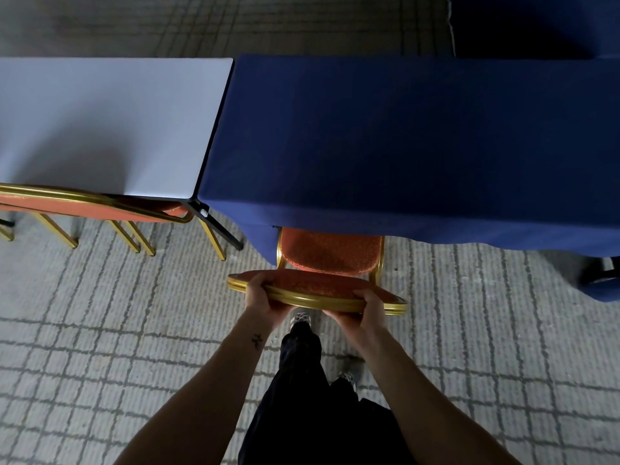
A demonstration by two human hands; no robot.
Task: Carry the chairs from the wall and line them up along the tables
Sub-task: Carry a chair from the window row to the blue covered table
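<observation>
Grey carpet (100,330) with a dark grid fills the lower frame. Across the middle, two tables stand end to end: a white table (100,122) at left and a cloth-covered blue table (402,146) at centre and right.

Chair (330,251), red seat and gold frame, is at lower centre. Its seat front sits under the cloth edge of the blue table, near that table's left end. The backrest (312,288) faces the person.

Grip: the left hand (260,297) is wrapped round the backrest's top rail near its left end. The right hand (369,305) is wrapped round it near the right end. Fingers of both are curled over the rail, not spread. The backrest hides the chair's legs, so I cannot tell whether they touch the carpet.

Placed chairs (100,204) are at lower left, against the near edge of the white table. The number of gold legs suggests more than one, but the frame edge cuts them off and the count is uncertain.

Progress (judgement): mid-task.
- The white table has seating.
- The chair in hand is at its spot and seems to need only squaring up and letting go.
- The blue table's near edge to the right shows no chair, so more trips look likely.
- The wall and any remaining stock are out of view, so the number left is unknown.
</observation>
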